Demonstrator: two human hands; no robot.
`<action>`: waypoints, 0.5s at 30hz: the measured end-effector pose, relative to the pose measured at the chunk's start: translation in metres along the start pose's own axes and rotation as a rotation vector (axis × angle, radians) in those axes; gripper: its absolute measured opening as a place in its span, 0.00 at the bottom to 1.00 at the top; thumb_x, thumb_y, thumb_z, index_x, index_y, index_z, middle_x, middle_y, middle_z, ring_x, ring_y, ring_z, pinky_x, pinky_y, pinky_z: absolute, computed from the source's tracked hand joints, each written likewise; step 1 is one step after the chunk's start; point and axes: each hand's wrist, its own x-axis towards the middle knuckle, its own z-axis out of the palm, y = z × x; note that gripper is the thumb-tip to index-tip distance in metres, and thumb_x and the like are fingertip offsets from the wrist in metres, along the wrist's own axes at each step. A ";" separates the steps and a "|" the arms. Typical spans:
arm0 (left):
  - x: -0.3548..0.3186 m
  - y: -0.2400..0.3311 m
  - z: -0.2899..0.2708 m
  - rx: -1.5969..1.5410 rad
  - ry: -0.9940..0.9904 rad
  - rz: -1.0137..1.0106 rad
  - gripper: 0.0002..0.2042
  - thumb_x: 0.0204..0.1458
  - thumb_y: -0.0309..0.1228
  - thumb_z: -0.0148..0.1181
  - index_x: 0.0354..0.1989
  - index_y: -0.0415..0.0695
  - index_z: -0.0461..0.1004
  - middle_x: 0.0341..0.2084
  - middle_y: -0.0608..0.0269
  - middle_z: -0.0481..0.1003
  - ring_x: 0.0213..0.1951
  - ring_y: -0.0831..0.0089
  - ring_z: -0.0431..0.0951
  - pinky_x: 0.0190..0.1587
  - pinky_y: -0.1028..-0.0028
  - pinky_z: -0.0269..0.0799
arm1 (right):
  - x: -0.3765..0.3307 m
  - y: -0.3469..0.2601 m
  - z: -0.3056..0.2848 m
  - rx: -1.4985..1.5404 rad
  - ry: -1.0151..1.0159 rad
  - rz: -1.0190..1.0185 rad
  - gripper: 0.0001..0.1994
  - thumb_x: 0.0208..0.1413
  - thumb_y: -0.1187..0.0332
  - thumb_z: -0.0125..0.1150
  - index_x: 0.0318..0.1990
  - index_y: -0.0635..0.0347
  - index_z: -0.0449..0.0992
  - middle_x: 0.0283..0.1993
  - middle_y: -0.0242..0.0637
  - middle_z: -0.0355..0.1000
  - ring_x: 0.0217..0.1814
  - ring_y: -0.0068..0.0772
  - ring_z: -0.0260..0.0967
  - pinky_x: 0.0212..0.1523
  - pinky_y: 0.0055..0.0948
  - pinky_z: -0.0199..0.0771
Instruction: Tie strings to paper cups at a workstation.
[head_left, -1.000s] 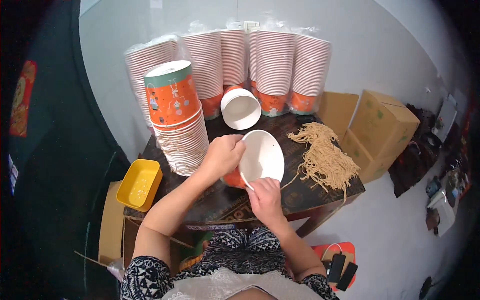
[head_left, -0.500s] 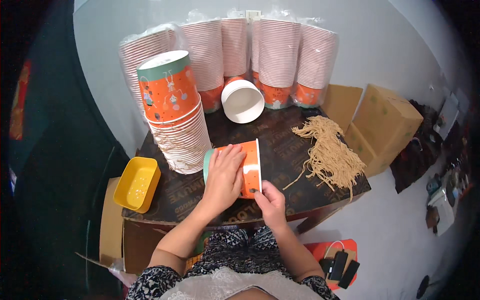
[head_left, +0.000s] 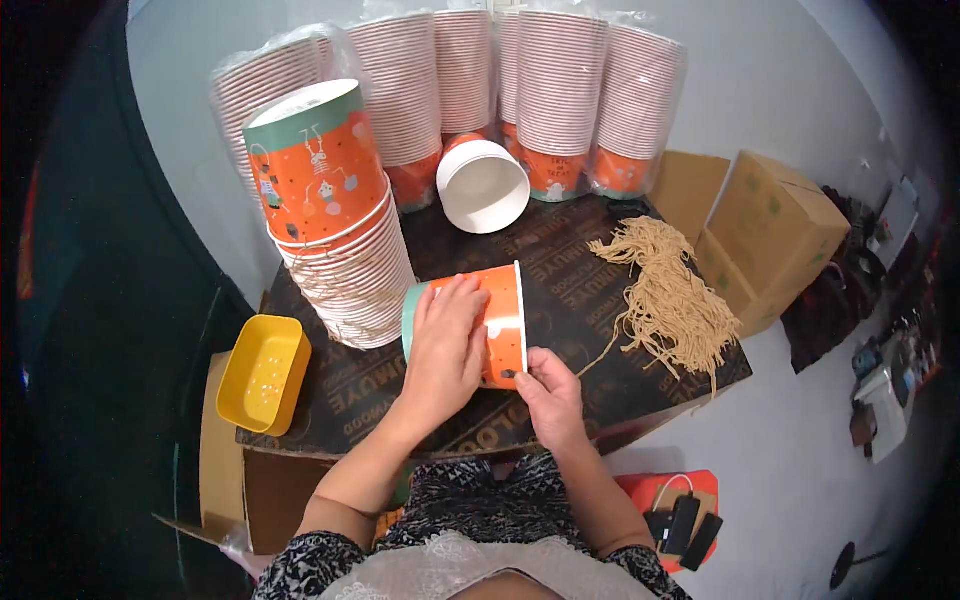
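An orange paper bucket (head_left: pixel 505 315) with a green base band and white rim lies on its side near the table's front edge, its mouth toward the right. Draped over its upper side, my left hand (head_left: pixel 446 345) holds it with fingers curved along the wall. My right hand (head_left: pixel 553 393) is closed at the near part of the rim, thumb and fingers pinching there. Whether a cord lies in that pinch is hidden. A loose strand from the bundle of tan cords (head_left: pixel 675 300) runs close to my right fingers.
Left of the bucket rises a tall nested stack of buckets (head_left: pixel 350 285), with tan cords along its rims. A yellow tray (head_left: pixel 290 375) sits at the left edge. Behind, plastic-wrapped bucket stacks (head_left: pixel 560 90) flank a tipped bucket (head_left: pixel 483 190). Cardboard boxes (head_left: pixel 785 225) stand right of the dark table (head_left: pixel 540 245).
The whole view has shifted slightly. Both hands keep nearly the same hold on the bucket, with only a small shift of my right hand at the rim.
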 end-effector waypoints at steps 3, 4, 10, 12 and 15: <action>-0.003 -0.002 0.000 -0.150 0.104 -0.023 0.14 0.48 0.17 0.60 0.45 0.37 0.72 0.49 0.47 0.73 0.56 0.47 0.71 0.63 0.52 0.60 | 0.002 0.000 0.005 0.009 0.010 0.010 0.07 0.64 0.75 0.55 0.48 0.66 0.71 0.44 0.30 0.72 0.46 0.16 0.68 0.50 0.21 0.69; -0.007 -0.001 -0.001 -0.235 0.156 -0.032 0.13 0.46 0.15 0.61 0.41 0.38 0.73 0.46 0.49 0.74 0.53 0.48 0.72 0.61 0.53 0.63 | 0.003 -0.001 0.007 0.009 0.007 0.011 0.07 0.64 0.75 0.55 0.48 0.66 0.71 0.44 0.30 0.72 0.46 0.16 0.68 0.50 0.21 0.69; -0.026 0.011 0.000 -0.139 0.160 0.033 0.12 0.41 0.17 0.66 0.34 0.41 0.73 0.39 0.54 0.72 0.49 0.49 0.73 0.61 0.45 0.61 | 0.004 -0.005 0.009 0.007 0.033 0.053 0.07 0.64 0.75 0.54 0.47 0.66 0.71 0.44 0.29 0.72 0.45 0.16 0.68 0.50 0.21 0.70; -0.029 0.013 -0.002 -0.127 0.156 0.031 0.13 0.40 0.17 0.66 0.34 0.43 0.73 0.41 0.54 0.72 0.52 0.48 0.72 0.64 0.42 0.56 | 0.004 -0.005 0.009 0.023 0.009 0.074 0.07 0.64 0.76 0.54 0.47 0.66 0.71 0.44 0.29 0.72 0.45 0.16 0.69 0.51 0.21 0.70; -0.031 0.014 -0.004 -0.125 0.101 0.031 0.14 0.40 0.17 0.67 0.35 0.44 0.72 0.44 0.54 0.71 0.56 0.46 0.70 0.66 0.39 0.50 | 0.004 -0.008 0.011 0.062 -0.022 0.086 0.07 0.64 0.76 0.54 0.48 0.66 0.70 0.46 0.31 0.72 0.48 0.18 0.68 0.53 0.23 0.70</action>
